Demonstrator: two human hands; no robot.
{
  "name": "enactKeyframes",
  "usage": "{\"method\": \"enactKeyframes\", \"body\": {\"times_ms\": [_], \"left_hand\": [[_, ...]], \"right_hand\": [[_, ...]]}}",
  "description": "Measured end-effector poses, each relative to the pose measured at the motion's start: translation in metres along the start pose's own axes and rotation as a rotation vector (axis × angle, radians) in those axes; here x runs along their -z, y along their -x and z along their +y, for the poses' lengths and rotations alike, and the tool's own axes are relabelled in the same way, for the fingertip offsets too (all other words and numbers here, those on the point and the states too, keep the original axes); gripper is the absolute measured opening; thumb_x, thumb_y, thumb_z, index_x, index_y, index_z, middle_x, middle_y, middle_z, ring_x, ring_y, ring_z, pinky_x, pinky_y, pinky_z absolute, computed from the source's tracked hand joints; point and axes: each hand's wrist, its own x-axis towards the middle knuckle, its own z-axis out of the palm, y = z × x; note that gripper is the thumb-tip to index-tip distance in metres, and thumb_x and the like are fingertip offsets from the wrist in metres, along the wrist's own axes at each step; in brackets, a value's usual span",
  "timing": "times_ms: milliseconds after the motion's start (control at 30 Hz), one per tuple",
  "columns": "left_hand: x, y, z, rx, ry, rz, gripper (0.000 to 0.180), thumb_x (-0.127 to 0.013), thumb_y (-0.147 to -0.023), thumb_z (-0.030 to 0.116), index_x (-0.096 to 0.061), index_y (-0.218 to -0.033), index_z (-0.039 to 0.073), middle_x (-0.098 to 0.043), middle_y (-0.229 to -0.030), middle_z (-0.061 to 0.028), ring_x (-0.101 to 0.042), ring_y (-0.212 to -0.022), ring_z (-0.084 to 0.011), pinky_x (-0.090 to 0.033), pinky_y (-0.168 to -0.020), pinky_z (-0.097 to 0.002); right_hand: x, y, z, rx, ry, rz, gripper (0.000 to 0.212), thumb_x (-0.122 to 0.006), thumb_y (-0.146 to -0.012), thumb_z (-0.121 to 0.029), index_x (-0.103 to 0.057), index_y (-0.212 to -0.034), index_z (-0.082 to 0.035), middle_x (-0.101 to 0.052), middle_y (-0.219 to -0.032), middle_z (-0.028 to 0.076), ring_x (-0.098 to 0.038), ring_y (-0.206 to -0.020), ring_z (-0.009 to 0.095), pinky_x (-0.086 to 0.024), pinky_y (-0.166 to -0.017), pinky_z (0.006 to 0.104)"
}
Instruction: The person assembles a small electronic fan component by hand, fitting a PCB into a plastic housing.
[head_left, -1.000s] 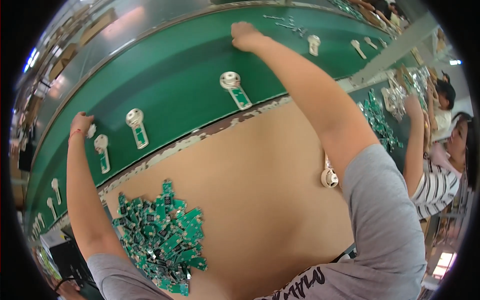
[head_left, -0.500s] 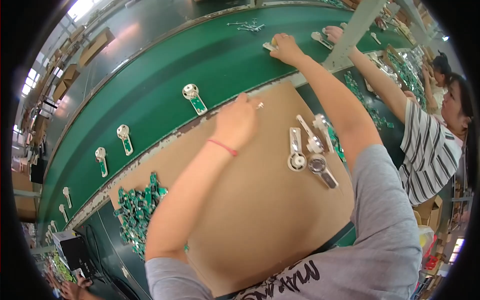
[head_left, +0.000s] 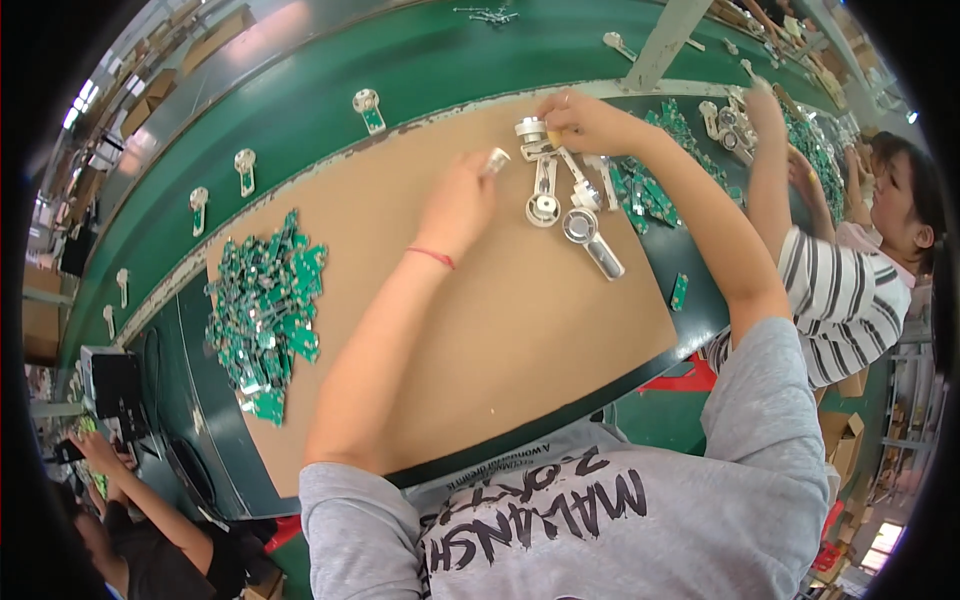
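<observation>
My left hand point(head_left: 458, 208), a red band at its wrist, is closed around a small white part point(head_left: 497, 160) that sticks out past the fingertips. My right hand point(head_left: 590, 124), with a yellow cover on one fingertip, pinches a white fan housing point(head_left: 530, 128) at the far edge of the cardboard; the fingers hide part of it. Just below lie several handheld fan bodies: a white one with a round hub point(head_left: 542, 207), and one with a grey ring and shiny handle point(head_left: 602, 250). Another white piece point(head_left: 585, 193) rests between them.
A heap of green circuit boards point(head_left: 262, 305) covers the left of the cardboard sheet point(head_left: 470, 370). Beyond runs a green conveyor belt point(head_left: 300, 130) carrying white housings point(head_left: 368, 110). A pale metal post point(head_left: 665, 45) rises at the right, near a co-worker in a striped sleeve point(head_left: 840, 280).
My right hand has come back from the belt to the cardboard with a white housing. My left hand still holds its small part. The whole view has shifted.
</observation>
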Motion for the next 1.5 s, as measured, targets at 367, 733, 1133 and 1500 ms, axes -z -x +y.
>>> {"method": "enactKeyframes", "body": {"times_ms": [367,733,1133,1500], "left_hand": [[0.046,0.130,0.015,0.396,0.904,0.316,0.024,-0.055,-0.084,0.006,-0.047,-0.106,0.002,-0.058,-0.093,-0.0049,-0.056,-0.084,-0.0107,-0.046,-0.068,-0.0236],[0.043,0.214,0.002,0.345,0.716,0.284,0.020,-0.058,-0.086,0.011,-0.057,-0.100,-0.003,-0.052,-0.089,-0.0057,-0.058,-0.067,-0.0112,-0.047,-0.061,-0.0226],[0.058,0.225,0.011,0.406,0.702,0.267,0.027,-0.069,-0.077,0.011,-0.058,-0.098,-0.002,-0.056,-0.083,-0.0038,-0.057,-0.066,-0.0083,-0.045,-0.058,-0.0202],[0.094,0.184,-0.029,-0.043,-0.226,0.242,0.046,-0.057,-0.085,0.031,-0.047,-0.125,0.010,-0.052,-0.112,-0.0134,-0.049,-0.105,-0.0305,-0.040,-0.088,-0.0408]], "right_hand": [[-0.057,0.016,-0.205,0.086,-0.096,0.461,0.032,-0.068,-0.064,-0.014,-0.053,-0.091,-0.006,-0.054,-0.091,0.007,-0.052,-0.090,0.025,-0.042,-0.075,0.0357],[-0.099,0.030,-0.264,0.061,-0.099,0.301,0.020,-0.053,-0.073,-0.010,-0.054,-0.092,-0.007,-0.053,-0.095,0.005,-0.050,-0.095,0.022,-0.039,-0.081,0.0350],[-0.096,0.026,-0.275,0.190,-0.094,0.280,0.018,-0.054,-0.074,-0.012,-0.053,-0.091,-0.006,-0.051,-0.093,0.006,-0.049,-0.094,0.021,-0.037,-0.081,0.0347],[-0.105,0.031,-0.265,0.115,-0.171,0.162,0.017,-0.060,-0.068,-0.007,-0.052,-0.083,-0.006,-0.050,-0.090,0.006,-0.049,-0.091,0.021,-0.037,-0.078,0.0341]]}}
